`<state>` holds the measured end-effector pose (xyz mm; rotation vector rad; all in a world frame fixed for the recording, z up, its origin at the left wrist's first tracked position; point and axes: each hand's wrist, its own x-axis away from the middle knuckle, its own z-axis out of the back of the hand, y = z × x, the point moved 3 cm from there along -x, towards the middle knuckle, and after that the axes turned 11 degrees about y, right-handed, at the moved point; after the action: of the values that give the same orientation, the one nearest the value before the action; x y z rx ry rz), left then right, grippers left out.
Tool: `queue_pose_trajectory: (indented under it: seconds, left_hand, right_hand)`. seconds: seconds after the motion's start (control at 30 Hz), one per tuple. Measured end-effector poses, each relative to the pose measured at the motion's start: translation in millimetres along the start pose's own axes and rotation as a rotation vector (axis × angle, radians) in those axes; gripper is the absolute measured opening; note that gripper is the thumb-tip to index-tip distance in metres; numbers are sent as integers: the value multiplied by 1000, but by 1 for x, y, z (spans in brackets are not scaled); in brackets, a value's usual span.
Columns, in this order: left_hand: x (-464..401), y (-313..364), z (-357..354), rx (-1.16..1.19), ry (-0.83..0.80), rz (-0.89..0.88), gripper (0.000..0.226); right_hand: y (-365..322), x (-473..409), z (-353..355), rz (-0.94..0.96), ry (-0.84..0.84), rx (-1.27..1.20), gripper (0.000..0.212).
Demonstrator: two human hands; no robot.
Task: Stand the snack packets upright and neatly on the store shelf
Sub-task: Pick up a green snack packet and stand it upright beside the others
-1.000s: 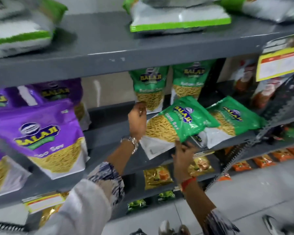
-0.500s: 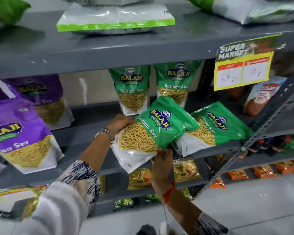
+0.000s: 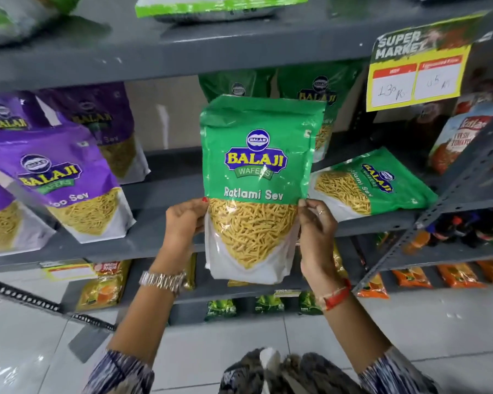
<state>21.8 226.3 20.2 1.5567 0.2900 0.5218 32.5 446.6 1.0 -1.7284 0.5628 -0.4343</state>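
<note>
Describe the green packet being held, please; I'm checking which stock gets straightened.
The green packet is a glossy plastic pouch with a green top and a clear, white-edged lower window showing thin yellow sev. It reads "Balaji Wafers, Ratlami Sev". It is sealed, upright and facing the camera, in front of the middle shelf. The left hand and right hand pinch its side edges.
</note>
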Motion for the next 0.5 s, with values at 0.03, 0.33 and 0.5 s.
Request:
queue_pose_trajectory:
  seconds: [0.03, 0.33, 0.5]
  left_hand:
    - [6, 1, 6, 35, 19, -8, 25]
    - [22, -5, 30, 44, 10, -34, 20]
    - [5, -7, 20, 35, 7, -55, 22]
  right_hand:
    - [-4, 6, 1, 7, -20, -8, 16]
    - [-3, 37, 11, 68, -34, -12, 5]
    - [-2, 13, -14, 158, -90, 67, 4]
